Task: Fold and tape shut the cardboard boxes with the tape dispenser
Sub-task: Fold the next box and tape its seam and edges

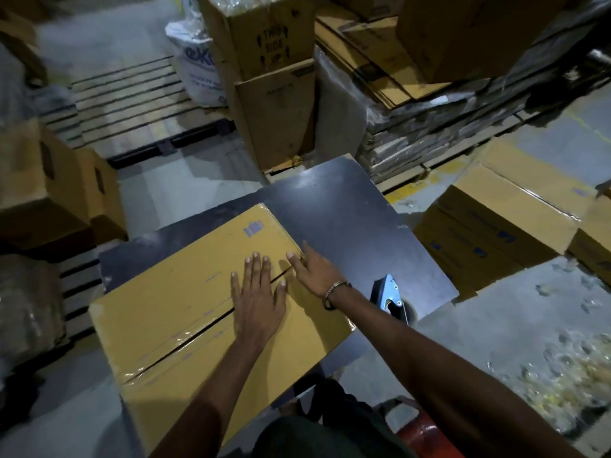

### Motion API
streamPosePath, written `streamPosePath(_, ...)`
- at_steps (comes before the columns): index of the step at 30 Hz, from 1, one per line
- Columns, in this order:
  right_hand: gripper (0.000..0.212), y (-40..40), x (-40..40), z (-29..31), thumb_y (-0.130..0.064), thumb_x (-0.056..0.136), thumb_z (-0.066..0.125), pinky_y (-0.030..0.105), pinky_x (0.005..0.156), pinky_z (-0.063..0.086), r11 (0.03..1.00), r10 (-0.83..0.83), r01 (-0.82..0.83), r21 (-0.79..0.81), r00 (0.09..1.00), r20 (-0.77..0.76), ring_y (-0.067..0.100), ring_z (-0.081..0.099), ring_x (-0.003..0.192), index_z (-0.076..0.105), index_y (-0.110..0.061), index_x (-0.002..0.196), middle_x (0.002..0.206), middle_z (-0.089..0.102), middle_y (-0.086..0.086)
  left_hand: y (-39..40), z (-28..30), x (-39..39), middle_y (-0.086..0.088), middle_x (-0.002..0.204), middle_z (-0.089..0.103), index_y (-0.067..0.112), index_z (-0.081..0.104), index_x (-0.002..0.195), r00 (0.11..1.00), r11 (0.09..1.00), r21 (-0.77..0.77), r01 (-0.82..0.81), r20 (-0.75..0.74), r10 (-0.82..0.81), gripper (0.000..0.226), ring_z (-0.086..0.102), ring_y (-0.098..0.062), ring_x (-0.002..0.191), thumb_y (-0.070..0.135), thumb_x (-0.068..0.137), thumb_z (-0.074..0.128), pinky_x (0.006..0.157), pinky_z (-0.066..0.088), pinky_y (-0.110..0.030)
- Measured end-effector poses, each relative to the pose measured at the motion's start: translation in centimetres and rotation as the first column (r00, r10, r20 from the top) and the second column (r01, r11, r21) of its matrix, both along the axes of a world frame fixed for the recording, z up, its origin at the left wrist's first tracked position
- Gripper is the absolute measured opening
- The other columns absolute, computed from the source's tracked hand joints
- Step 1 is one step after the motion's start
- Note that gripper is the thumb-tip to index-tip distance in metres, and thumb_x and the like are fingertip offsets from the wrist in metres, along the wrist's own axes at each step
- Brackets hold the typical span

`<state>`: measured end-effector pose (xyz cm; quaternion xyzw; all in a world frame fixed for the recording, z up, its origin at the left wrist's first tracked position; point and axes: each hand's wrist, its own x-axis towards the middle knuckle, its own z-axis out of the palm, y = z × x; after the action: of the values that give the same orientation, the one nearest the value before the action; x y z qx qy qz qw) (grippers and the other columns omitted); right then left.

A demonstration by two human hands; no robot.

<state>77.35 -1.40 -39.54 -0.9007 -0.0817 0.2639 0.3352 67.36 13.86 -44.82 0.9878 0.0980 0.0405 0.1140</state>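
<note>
**Both palms flat on the box, tape dispenser parked off to the side**

Closest to the camera there's a bit of the person's dark clothing and something orange-red (426, 431) down by the bottom edge, can't tell what it is. Both forearms reach forward from there.

The cardboard box (185, 299) sits on a dark table (347, 219), turned at an angle, with its near corner hanging over the table edge. The top flaps are folded down and the seam between them runs diagonally across the lid. Shiny clear tape shows along the near part of that seam; farther along, by the hands, the gap looks open.

The left hand (258, 299) lies flat on the lid with fingers straight and spread, right across the seam. The right hand (314, 267) is just beside it at the box's far right edge, fingers also straight, fingertips on the flap by the seam's end. Neither hand is gripping anything, just pressing. There's a beaded bracelet (334, 292) on the right wrist.

The tape dispenser (391, 299) lies on the table to the right of the box, near the right forearm, apart from both hands, nobody touching it.

Further out: yellow taped boxes (502, 213) on the floor to the right, a stack of flattened cartons (429, 133) behind them, a tall brown box marked "THIS SIDE UP" (264, 44) straight ahead, a white sack (198, 64) next to it, and a wooden pallet (132, 104) on the left.
</note>
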Motion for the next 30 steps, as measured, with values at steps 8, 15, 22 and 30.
streamPosePath(8, 0.077, 2.6, 3.4, -1.3, -0.073, 0.099, 0.037, 0.042, 0.099, 0.049, 0.997, 0.076, -0.077, -0.027, 0.997, -0.027, 0.034, 0.057, 0.128, 0.038, -0.015, 0.149, 0.149, 0.054, 0.013, 0.3, -0.1, 0.1, 0.001, 0.175, 0.015, 0.019, 0.031, 0.165, 0.999, 0.999, -0.012, -0.043, -0.002, 0.043, 0.063, 0.004, -0.014, 0.163, 0.049, 0.110, 0.033, 0.130, 0.012, -0.054)
streamPosePath(15, 0.075, 6.0, 5.6, -2.1, -0.047, 0.108, 0.042, 0.038, 0.122, 0.027, 0.973, 0.175, -0.195, 0.124, 0.972, 0.157, 0.025, 0.024, 0.155, 0.010, -0.008, 0.165, 0.171, 0.018, 0.009, -0.1, 0.2, 0.1, 0.000, 0.175, 0.016, 0.018, 0.032, 0.165, 0.997, 0.997, 0.020, -0.071, -0.011, 0.071, 0.064, 0.006, -0.015, 0.163, 0.049, 0.109, 0.034, 0.130, 0.015, -0.055)
streamPosePath(22, 0.081, 7.9, 10.2, -1.6, -0.055, 0.105, 0.048, 0.038, 0.117, 0.031, 0.976, 0.151, -0.152, 0.155, 0.988, 0.019, 0.033, 0.033, 0.151, 0.022, -0.001, 0.160, 0.166, 0.031, 0.017, -0.2, 0.4, 0.1, 0.003, 0.177, 0.008, 0.021, 0.022, 0.168, 0.996, 0.996, 0.032, -0.081, -0.047, 0.082, 0.067, 0.002, -0.013, 0.163, 0.054, 0.110, 0.031, 0.130, 0.012, -0.052)
streamPosePath(30, 0.093, 10.1, 13.7, -2.4, -0.075, 0.097, 0.041, 0.043, 0.113, 0.038, 0.991, 0.131, -0.127, 0.034, 0.971, -0.198, 0.041, 0.046, 0.141, 0.044, 0.001, 0.151, 0.156, 0.045, 0.024, -0.3, 0.6, 0.1, 0.003, 0.177, 0.006, 0.023, 0.019, 0.168, 0.992, 0.994, -0.002, -0.111, -0.065, 0.111, 0.067, -0.001, -0.012, 0.163, 0.054, 0.110, 0.032, 0.130, 0.012, -0.052)
